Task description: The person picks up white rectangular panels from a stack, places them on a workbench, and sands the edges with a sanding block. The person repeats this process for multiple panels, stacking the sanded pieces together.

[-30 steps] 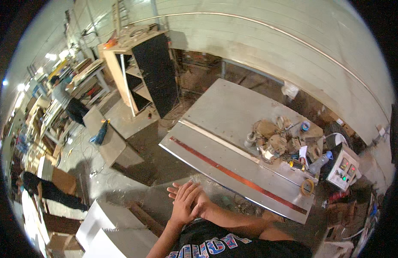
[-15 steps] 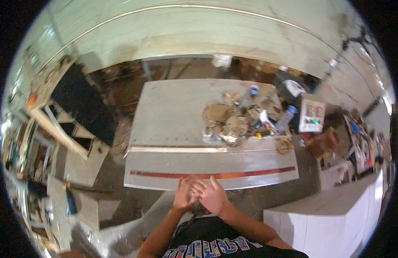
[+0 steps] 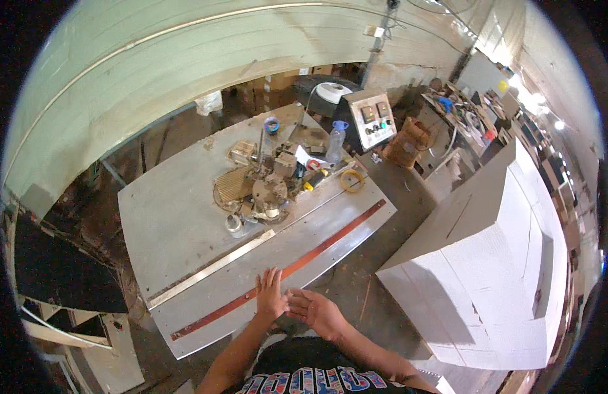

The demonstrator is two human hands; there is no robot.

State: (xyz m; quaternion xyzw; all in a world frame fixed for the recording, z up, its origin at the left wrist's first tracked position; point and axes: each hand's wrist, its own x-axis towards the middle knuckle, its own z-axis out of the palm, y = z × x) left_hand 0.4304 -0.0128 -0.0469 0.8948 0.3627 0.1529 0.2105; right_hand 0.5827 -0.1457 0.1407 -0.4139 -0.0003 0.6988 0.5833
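Note:
My left hand [image 3: 271,297] is at the near edge of a grey metal-topped machine table [image 3: 179,190], fingers stretched out beside a long reddish-brown strip [image 3: 330,240]. Just to its right is my right hand [image 3: 319,315], palm turned inward and fingers apart. The two hands are close together, and whether they touch is unclear. Neither holds anything. Farther up the table stands a dusty machine head [image 3: 270,192] with a ribbed part at its left. A pale straight strip [image 3: 215,268] runs along the tabletop between it and the reddish-brown strip.
Around the machine head are a clear bottle with blue cap [image 3: 336,144], a yellow ring [image 3: 352,180] and a blue-rimmed roll [image 3: 271,125]. A control box [image 3: 373,125] stands behind the table's right end. A large white carton [image 3: 441,262] fills the right; a dark panel [image 3: 61,262] stands left.
My view has swung to the right, so the table appears tilted and the white carton shows larger. My hands, overlapped before, are now slightly apart, the left one stretched forward.

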